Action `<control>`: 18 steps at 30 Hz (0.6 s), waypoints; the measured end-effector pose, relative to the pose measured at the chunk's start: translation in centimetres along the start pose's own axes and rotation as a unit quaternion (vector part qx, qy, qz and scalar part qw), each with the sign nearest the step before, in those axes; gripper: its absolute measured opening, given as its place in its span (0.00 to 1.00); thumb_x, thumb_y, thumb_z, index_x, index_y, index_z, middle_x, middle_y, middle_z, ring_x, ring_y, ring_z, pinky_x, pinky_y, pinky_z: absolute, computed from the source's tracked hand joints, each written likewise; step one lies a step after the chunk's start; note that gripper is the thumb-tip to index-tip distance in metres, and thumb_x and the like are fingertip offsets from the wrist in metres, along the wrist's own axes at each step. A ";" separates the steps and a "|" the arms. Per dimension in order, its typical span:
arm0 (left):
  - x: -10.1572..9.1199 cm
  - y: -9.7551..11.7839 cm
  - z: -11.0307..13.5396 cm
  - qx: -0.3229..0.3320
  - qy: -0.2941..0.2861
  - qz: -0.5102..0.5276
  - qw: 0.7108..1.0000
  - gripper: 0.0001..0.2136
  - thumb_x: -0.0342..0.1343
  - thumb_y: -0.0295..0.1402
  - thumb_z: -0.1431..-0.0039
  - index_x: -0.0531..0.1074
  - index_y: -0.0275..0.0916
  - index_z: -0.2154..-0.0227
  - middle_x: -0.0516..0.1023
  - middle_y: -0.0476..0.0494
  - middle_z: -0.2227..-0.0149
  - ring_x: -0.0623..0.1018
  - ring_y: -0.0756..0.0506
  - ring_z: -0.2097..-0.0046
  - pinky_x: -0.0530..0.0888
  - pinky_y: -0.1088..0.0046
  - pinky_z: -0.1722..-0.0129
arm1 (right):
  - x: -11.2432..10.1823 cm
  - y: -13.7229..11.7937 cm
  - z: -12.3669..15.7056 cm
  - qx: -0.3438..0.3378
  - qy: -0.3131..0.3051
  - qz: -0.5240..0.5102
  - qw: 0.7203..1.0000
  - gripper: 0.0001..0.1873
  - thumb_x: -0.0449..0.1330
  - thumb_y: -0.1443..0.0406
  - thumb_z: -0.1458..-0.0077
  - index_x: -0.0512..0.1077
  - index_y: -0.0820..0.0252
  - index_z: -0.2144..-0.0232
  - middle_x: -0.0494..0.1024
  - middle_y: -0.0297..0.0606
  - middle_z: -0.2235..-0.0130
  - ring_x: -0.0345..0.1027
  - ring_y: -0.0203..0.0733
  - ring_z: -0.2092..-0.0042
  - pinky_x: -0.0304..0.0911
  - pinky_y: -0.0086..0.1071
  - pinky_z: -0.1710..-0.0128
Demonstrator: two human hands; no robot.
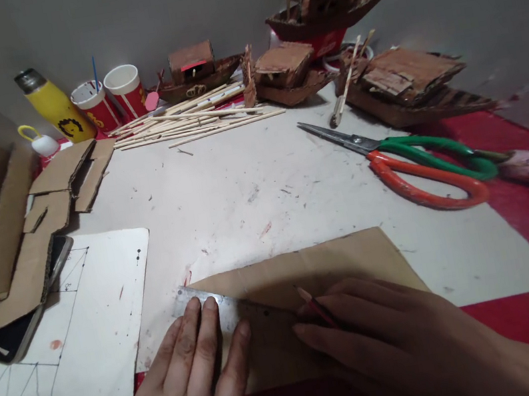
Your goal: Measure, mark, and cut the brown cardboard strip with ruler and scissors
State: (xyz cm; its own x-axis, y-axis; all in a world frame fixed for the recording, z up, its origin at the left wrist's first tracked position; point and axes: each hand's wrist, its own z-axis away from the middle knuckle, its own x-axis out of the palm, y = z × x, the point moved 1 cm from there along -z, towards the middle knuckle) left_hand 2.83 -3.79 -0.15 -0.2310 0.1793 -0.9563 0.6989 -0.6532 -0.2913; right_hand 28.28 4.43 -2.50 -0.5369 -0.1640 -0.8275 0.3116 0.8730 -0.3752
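My left hand (pixel 193 379) lies flat, fingers stretched out, pressing a metal ruler (pixel 222 306) onto a brown cardboard sheet (pixel 326 262) near the front edge. My right hand (pixel 373 335) is closed around a red pencil (pixel 316 307), its end sticking up beside the ruler's edge over the cardboard. The two hands almost touch.
A white sheet with drawn lines (pixel 67 352) lies left, with cardboard pieces (pixel 21 232) and a dark phone (pixel 17 327). Scissors with green and orange handles (pixel 415 162) lie right. Behind are wooden sticks (pixel 191 122), two red cups (pixel 110 95), a yellow bottle (pixel 53 105) and several cardboard boat models (pixel 338 3).
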 end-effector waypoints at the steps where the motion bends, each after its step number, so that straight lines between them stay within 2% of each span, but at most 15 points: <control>1: 0.0 0.0 0.0 -0.003 0.001 0.002 1.000 0.35 0.50 0.53 0.38 0.60 0.32 0.37 0.69 0.25 0.40 0.67 0.30 0.38 0.66 0.57 0.43 | 0.0 0.0 0.0 0.002 0.001 0.001 1.000 0.13 0.51 0.71 0.36 0.72 0.61 0.53 0.79 0.44 0.61 0.72 0.44 0.62 0.70 0.36 0.64; 7: -0.3 -0.2 -0.6 0.013 0.013 0.020 1.000 0.29 0.52 0.48 0.38 0.66 0.33 0.40 0.66 0.35 0.36 0.63 0.34 0.36 0.61 0.60 0.40 | 0.7 0.0 0.2 0.011 0.038 0.027 0.999 0.12 0.51 0.69 0.35 0.73 0.58 0.55 0.79 0.42 0.63 0.71 0.43 0.65 0.69 0.36 0.66; 13: -0.5 -0.1 -0.6 0.028 0.000 0.003 1.000 0.36 0.48 0.56 0.39 0.63 0.31 0.38 0.64 0.32 0.35 0.63 0.32 0.35 0.63 0.59 0.42 | 0.6 0.0 0.1 0.007 0.035 0.024 0.999 0.11 0.53 0.70 0.37 0.73 0.58 0.56 0.79 0.40 0.65 0.70 0.42 0.67 0.68 0.35 0.69; 18: -0.7 -0.2 -0.7 0.034 0.008 -0.002 0.999 0.37 0.48 0.58 0.40 0.65 0.30 0.39 0.67 0.32 0.37 0.66 0.32 0.37 0.67 0.60 0.44 | 0.6 -0.1 0.0 0.004 0.050 0.027 0.998 0.12 0.51 0.70 0.36 0.74 0.58 0.57 0.79 0.42 0.65 0.71 0.43 0.67 0.68 0.35 0.69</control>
State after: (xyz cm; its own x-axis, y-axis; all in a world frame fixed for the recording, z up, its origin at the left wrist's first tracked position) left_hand 3.31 -3.25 0.59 -0.2232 0.1930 -0.9555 0.6500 -0.7010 -0.2934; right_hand 27.97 4.26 -2.99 -0.5943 -0.0699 -0.8012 0.3480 0.8758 -0.3345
